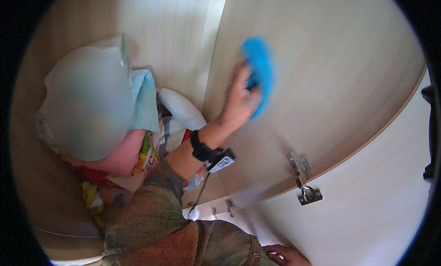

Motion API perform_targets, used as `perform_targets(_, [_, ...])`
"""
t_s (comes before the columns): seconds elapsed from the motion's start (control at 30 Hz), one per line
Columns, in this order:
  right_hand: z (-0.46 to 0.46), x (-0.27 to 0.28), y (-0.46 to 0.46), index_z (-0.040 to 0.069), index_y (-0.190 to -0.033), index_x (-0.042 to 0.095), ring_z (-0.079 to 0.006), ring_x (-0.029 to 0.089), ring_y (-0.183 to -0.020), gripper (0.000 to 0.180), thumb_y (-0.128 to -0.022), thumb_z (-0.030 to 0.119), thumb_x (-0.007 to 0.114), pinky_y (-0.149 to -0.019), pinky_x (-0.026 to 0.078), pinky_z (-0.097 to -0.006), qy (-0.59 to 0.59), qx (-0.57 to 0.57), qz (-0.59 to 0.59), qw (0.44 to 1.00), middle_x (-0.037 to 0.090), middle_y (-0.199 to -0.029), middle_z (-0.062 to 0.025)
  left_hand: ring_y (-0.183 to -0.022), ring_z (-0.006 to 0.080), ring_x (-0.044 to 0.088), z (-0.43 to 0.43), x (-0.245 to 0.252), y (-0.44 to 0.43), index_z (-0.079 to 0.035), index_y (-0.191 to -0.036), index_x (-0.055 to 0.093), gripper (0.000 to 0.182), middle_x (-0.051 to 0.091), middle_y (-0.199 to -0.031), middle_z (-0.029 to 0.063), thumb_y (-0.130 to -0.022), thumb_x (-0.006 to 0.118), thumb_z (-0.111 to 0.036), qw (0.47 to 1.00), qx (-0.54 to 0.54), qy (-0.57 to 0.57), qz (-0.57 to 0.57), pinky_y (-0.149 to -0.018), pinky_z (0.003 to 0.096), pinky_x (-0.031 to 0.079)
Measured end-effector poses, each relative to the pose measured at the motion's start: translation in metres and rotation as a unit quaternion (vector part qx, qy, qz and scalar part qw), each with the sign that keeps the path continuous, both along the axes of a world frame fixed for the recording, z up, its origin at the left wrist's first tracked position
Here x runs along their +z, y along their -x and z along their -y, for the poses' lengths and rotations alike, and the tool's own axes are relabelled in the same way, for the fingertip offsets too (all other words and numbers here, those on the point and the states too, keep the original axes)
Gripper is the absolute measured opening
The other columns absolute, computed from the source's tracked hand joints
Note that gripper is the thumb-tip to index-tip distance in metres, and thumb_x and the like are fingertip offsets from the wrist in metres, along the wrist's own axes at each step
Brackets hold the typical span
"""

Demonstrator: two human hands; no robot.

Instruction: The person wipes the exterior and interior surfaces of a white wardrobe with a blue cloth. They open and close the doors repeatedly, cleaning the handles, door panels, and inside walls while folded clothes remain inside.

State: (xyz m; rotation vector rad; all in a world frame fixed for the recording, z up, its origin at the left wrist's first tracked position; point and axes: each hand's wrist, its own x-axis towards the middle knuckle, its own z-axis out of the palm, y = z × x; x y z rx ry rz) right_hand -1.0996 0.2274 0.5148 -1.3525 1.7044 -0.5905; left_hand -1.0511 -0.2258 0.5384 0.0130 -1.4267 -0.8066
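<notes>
My left hand point(241, 94) is raised over the pale wood-grain panel point(324, 73) inside a cabinet. A bright blue cloth point(263, 76), smeared by motion, is gripped in its fingers. Whether the cloth touches the panel cannot be made out. On the left wrist sits a black strap point(200, 147) with a small device bearing writing point(221, 161) and a thin cable. At the bottom edge, my right hand point(286, 255) appears only in part, near the open cabinet door point(344, 217); whether it grips anything is unclear.
Left of my arm, folded textiles lie piled: a pale green cloth point(144, 100), a white rolled bundle point(182, 107) and a pink cloth point(124, 159). A blurred oval hides part of the pile. A metal hinge point(305, 183) joins panel and door; smaller hinges point(229, 207) sit lower.
</notes>
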Motion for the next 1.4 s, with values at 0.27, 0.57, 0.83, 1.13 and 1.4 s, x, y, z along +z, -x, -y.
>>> perform_targets(0.27, [-0.001, 0.012, -0.014, 0.004, -0.123, 0.064, -0.031, 0.062, -0.109, 0.028, -0.096, 0.009, 0.056, -0.093, 0.048, -0.04, -0.007, -0.05, 0.002, 0.999, 0.067, -0.117, -0.0148, -0.128, 0.0412, 0.047, 0.087, 0.055, 0.034, -0.005, -0.127, 0.058, 0.034, 0.049, -0.139, 0.0237, -0.096, 0.051, -0.018, 0.96, 0.262, 0.041, 0.088, -0.104, 0.0518, 0.039])
perform_targets(0.57, [0.011, 0.012, -0.017, 0.004, -0.122, 0.065, -0.0307, 0.063, -0.107, 0.026, -0.101, 0.016, 0.055, -0.092, 0.048, -0.039, -0.091, -0.093, -0.012, 0.991, 0.068, -0.114, -0.0147, -0.129, 0.0383, 0.044, 0.049, 0.071, 0.045, -0.001, -0.121, 0.053, 0.043, 0.045, -0.138, 0.0218, -0.081, 0.068, -0.007, 0.939, 0.274, 0.208, -0.022, -0.107, 0.05, 0.037])
perform_targets(0.83, [0.004, 0.0, -0.022, 0.003, -0.118, 0.068, -0.029, 0.065, -0.105, 0.026, -0.1, 0.02, 0.057, -0.091, 0.049, -0.0388, -0.045, -0.105, -0.063, 0.991, 0.07, -0.111, -0.0158, -0.146, 0.0396, 0.024, 0.108, -0.026, 0.049, 0.003, -0.15, 0.031, 0.06, 0.025, -0.157, 0.0279, -0.106, 0.033, -0.038, 0.973, 0.215, -0.072, 0.049, -0.122, 0.0481, 0.015])
perform_targets(1.13, [0.022, 0.006, -0.019, 0.002, -0.118, 0.065, -0.0298, 0.062, -0.112, 0.027, -0.102, 0.019, 0.052, -0.101, 0.044, -0.0375, -0.115, -0.094, -0.011, 0.989, 0.068, -0.117, -0.0154, -0.124, 0.0424, 0.045, -0.041, -0.22, 0.06, 0.002, -0.123, 0.05, 0.035, 0.045, -0.138, 0.0253, -0.097, 0.046, -0.021, 0.884, 0.1, -0.444, 0.106, -0.101, 0.0523, 0.036])
perform_targets(1.4, [0.011, 0.001, -0.033, 0.001, -0.114, 0.067, -0.0209, 0.061, -0.106, 0.023, -0.095, 0.007, 0.055, -0.098, 0.046, -0.0329, -0.162, -0.377, 0.353, 0.841, 0.067, -0.111, -0.0087, -0.144, 0.041, 0.028, -0.06, -0.256, 0.054, 0.002, -0.148, 0.034, 0.054, 0.031, -0.155, 0.0261, -0.099, 0.041, -0.018, 0.899, 0.125, -0.409, 0.097, -0.12, 0.0459, 0.018])
